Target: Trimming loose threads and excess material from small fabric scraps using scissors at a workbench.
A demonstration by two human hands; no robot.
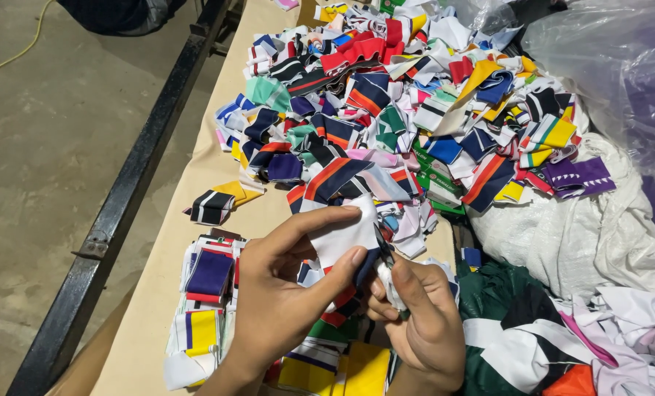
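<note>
Left hand pinched white collar piece taut, right hand gripped snips at its edge; best cut close, fabric tensioned, fingertips clear of blades.

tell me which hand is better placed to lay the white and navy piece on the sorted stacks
Likely the left hand. It pinches the white and navy fabric piece by finger and thumb, and the sorted stacks lie just beside it. The right hand sits farther away, gripping a small snipping tool.
</note>
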